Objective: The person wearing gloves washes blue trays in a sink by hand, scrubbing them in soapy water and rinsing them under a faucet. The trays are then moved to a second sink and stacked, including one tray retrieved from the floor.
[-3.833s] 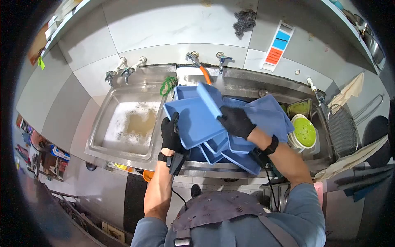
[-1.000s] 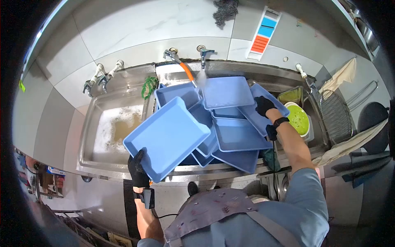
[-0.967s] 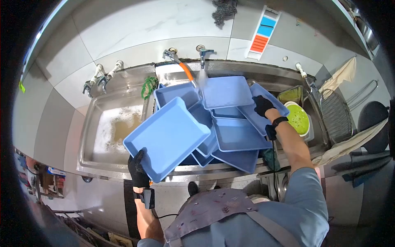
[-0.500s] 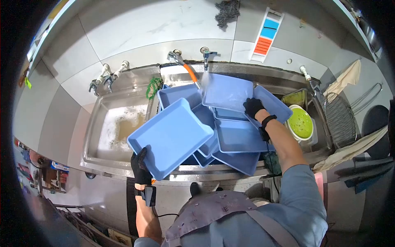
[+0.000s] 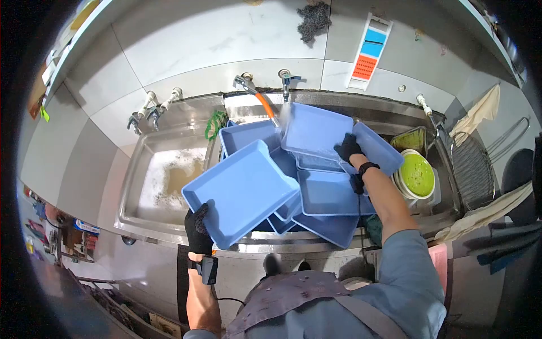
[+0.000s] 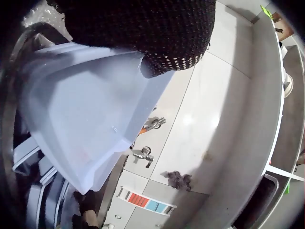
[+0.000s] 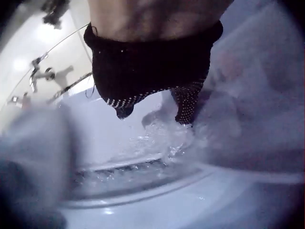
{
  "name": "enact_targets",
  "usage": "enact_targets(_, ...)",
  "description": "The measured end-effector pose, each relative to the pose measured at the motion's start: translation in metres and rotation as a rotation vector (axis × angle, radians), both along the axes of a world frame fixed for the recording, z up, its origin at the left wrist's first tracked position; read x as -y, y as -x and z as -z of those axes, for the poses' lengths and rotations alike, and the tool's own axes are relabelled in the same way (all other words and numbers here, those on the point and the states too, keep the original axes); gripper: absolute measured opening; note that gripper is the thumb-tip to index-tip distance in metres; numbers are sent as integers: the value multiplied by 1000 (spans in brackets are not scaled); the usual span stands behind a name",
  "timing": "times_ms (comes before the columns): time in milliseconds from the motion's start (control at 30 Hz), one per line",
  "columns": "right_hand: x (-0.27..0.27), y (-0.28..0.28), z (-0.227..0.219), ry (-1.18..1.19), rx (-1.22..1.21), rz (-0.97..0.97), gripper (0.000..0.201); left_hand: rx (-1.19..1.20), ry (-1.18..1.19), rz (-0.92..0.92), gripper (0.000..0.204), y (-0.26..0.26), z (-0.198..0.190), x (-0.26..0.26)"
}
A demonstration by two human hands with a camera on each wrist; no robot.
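Nearest the person, the left hand grips the front tray by its lower-left corner, thumb over the rim, the remaining fingers largely hidden beneath. The blue tray tilts above the sink; it looks like stiff, light plastic, likely slick when wet, so the raised rim should offer the surest hold, and a second hand opposite would stop it twisting. Beyond lie the piled trays, loosely overlapping and apt to slide. Farther back, the right hand's fingers curl on the near right corner of the rear tray, beneath the running tap; pooled water would add weight.
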State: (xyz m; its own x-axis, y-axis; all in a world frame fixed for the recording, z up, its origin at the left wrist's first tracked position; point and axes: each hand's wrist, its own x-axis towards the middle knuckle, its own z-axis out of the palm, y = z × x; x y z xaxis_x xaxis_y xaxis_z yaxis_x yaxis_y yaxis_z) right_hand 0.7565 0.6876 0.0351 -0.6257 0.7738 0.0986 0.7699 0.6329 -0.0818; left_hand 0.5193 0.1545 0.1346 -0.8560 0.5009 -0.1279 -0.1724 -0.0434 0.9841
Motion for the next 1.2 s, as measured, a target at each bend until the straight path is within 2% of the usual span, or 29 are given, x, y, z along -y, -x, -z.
enact_targets(33, 5, 6, -11, 125, -224, 203, 66, 23, -16, -11, 31, -3, -4, -1)
enact_targets(67, -14, 13, -2, 159, -195, 287, 97, 43, -33, -25, 31, -5, -7, -3)
enact_targets(100, -14, 10, -4, 162, -199, 281, 97, 38, -31, -30, 31, -4, -6, -4)
enact_targets(167, -6, 5, -24, 413, -434, 422, 93, 44, -6, -51, 32, -3, -4, -4)
enact_targets(200, -4, 1, -38, 537, -360, 361, 74, 45, -7, -59, 32, -4, -4, -3)
enact_targets(233, -6, -2, -38, 539, -357, 359, 74, 43, -16, -48, 31, -4, -6, -2)
enact_targets(300, -12, -15, -38, 666, -262, 120, 43, 41, -24, -35, 30, -5, -5, -3)
enact_targets(333, -12, -23, -35, 554, -242, -82, 32, 36, -16, -41, 30, -5, -4, -4)
enact_targets(367, -16, -29, -36, 556, -244, -80, 32, 29, -9, -48, 29, -4, -3, -4)
enact_targets(433, -18, -34, -54, -130, -260, -541, 24, -21, 38, -29, 29, -1, 0, -3)
enact_targets(467, -21, -26, -76, 371, -138, -186, 30, -71, 85, -9, 29, 0, 0, -3)
enact_targets(500, -24, -25, -93, 366, -138, -183, 30, -71, 79, -7, 29, -2, -4, -5)
enact_targets(567, -26, -25, -116, 227, -254, 62, 33, -23, 39, -34, 28, -11, -17, -8)
enact_targets(600, -15, -28, -135, 225, -254, 62, 33, -23, 36, -34, 28, -12, -18, -10)
enact_targets(667, 25, -33, -187, -178, -325, -87, 34, 47, -58, -31, 27, -13, -19, -14)
enact_targets(700, 43, -34, -205, -181, -323, -88, 34, 49, -62, -32, 27, -16, -21, -16)
enact_targets(767, 68, -31, -230, -387, -346, -274, 35, 82, -149, -9, 26, -19, -28, -20)
enact_targets(800, 66, -27, -220, -589, -398, -410, 32, 82, -152, -11, 26, -19, -25, -20)
enact_targets(833, 83, -22, -229, -594, -399, -413, 32, 117, -195, 4, 27, -17, -20, -22)
enact_targets(900, 119, -11, -239, -566, -168, -498, 22, 152, -244, 15, 27, -16, -18, -22)
enact_targets(967, 107, 7, -196, -750, -288, -728, 19, 128, -197, 11, 29, -20, -21, -21)
enact_targets(1033, 122, 26, -170, -706, -243, -771, 18, 120, -205, 11, 29, -21, -14, -22)
enact_targets(1067, 127, 35, -156, -536, -182, -758, 15, 107, -211, 15, 29, -19, -10, -23)
enact_targets(1100, 134, 40, -148, -545, -94, -779, 14, 103, -211, 12, 29, -17, -7, -23)
enact_targets(1167, 151, 50, -147, -454, -38, -790, 15, 34, -196, -15, 31, -18, 0, -24)
enact_targets(1200, 159, 50, -141, -445, -31, -791, 15, 30, -128, 17, 31, -22, -11, -22)
